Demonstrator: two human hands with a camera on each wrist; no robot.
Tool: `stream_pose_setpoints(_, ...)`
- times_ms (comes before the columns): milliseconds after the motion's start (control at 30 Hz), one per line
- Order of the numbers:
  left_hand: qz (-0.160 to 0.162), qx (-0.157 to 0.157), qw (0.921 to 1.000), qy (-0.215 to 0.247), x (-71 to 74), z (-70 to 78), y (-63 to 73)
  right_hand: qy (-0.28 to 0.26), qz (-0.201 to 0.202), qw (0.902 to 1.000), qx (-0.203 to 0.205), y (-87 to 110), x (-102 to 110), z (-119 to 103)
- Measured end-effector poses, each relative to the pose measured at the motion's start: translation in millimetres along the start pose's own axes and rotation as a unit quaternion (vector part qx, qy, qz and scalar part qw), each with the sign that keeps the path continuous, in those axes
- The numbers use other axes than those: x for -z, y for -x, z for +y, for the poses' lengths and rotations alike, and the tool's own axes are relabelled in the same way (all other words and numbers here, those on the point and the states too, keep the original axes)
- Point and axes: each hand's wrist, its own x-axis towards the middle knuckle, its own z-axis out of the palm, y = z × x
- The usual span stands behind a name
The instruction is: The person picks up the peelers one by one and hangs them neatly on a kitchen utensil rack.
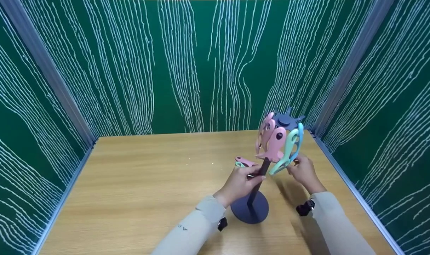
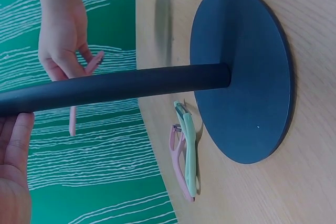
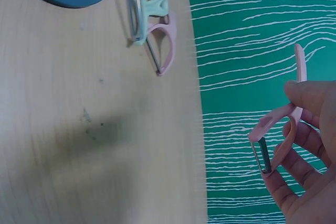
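Peelers (image 1: pixel 275 147) — several on dk. stand (image 2: pixel 168 81)

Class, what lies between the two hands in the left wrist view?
In the left wrist view, the dark pole lies between the left hand and right hand, with part of the held pink peeler showing beyond it.

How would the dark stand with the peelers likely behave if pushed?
Pushed near the top, the stand could tip, since several peelers hang high up. Low down, it would more likely slide, as its round base is broad and flat. The straight, smooth-looking pole seems stiff, so it probably wouldn't flex much.
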Motion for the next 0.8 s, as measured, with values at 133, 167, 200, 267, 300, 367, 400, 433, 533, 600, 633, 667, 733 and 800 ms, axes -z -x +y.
stream_pose_setpoints(133,0.0,0.003,1.0,0.003,0.2,0.3,-0.1,0.007,0.016,0.9995,0.026,1.0,3,-4)
stream_pose_setpoints(167,0.001,0.001,1.0,0.003,0.2,0.5,-0.1,0.01,0.024,0.9991,0.034,1.5,3,-5)
stream_pose_setpoints(200,0.002,-0.002,1.0,0.001,0.0,0.3,-0.3,0.012,0.035,0.9984,0.043,1.9,3,-6)
stream_pose_setpoints(267,0.004,-0.006,1.0,-0.003,-0.4,0.1,-0.5,0.016,0.056,0.9963,0.063,2.3,3,-9)
stream_pose_setpoints(300,0.005,-0.008,0.9999,-0.005,-0.6,0.0,-0.5,0.018,0.068,0.995,0.071,2.3,3,-11)
stream_pose_setpoints(367,0.008,-0.012,0.9999,-0.007,-0.9,-0.2,-0.5,0.017,0.087,0.9925,0.085,2.3,3,-15)
stream_pose_setpoints(400,0.008,-0.012,0.9999,-0.009,-1.0,-0.4,-0.5,0.015,0.092,0.9915,0.091,2.4,4,-17)
stream_pose_setpoints(433,0.008,-0.012,0.9999,-0.01,-1.1,-0.4,-0.4,0.015,0.096,0.991,0.092,2.7,5,-18)
stream_pose_setpoints(533,0.007,-0.008,0.9999,-0.008,-1.3,-0.5,0.2,0.007,0.099,0.9908,0.091,4.2,9,-24)
stream_pose_setpoints(600,0.006,-0.003,1.0,-0.008,-1.2,-0.5,0.5,0.001,0.097,0.9913,0.09,5.0,11,-28)
stream_pose_setpoints(633,0.005,-0.001,1.0,-0.008,-1.1,-0.5,0.6,-0.001,0.097,0.9913,0.089,5.5,13,-29)
stream_pose_setpoints(667,0.004,0.002,1.0,-0.007,-1.1,-0.5,0.7,-0.002,0.096,0.9913,0.09,5.9,14,-31)
stream_pose_setpoints(733,0.003,0.003,1.0,-0.008,-0.7,-0.2,1.0,-0.004,0.097,0.9911,0.091,6.8,16,-34)
stream_pose_setpoints(800,0.002,0.002,1.0,-0.008,-0.6,0.1,0.8,-0.001,0.102,0.9903,0.094,7.5,18,-37)
